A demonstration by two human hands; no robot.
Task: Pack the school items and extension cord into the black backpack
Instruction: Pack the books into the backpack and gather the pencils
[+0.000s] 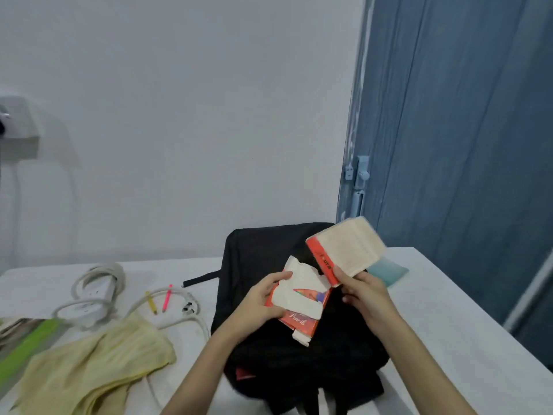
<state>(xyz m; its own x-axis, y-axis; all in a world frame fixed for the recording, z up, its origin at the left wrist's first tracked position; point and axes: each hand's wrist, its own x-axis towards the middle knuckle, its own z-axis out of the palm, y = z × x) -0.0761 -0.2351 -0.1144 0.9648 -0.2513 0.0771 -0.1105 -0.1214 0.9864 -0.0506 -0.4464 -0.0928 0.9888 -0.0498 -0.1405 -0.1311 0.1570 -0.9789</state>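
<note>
I see white table [449,310] against pale wall, blue door [463,115] right, backpack [269,253] mid-table, left hand [263,298] gripping pencil box [302,307] over it, right hand [363,290] pinching book [347,250], cord [98,292], yellow cloth [89,357] lying left.

A black backpack [269,253] on a white desk [434,324], beside a red pencil box [302,320], yellow cloth [89,363] and blue door [463,115].

A plain white wall [179,115] faces me above the white tabletop [449,324]. To my right stands a blue wood-grain door [463,130] with a pale latch [360,172]. The light is soft and even.
</note>
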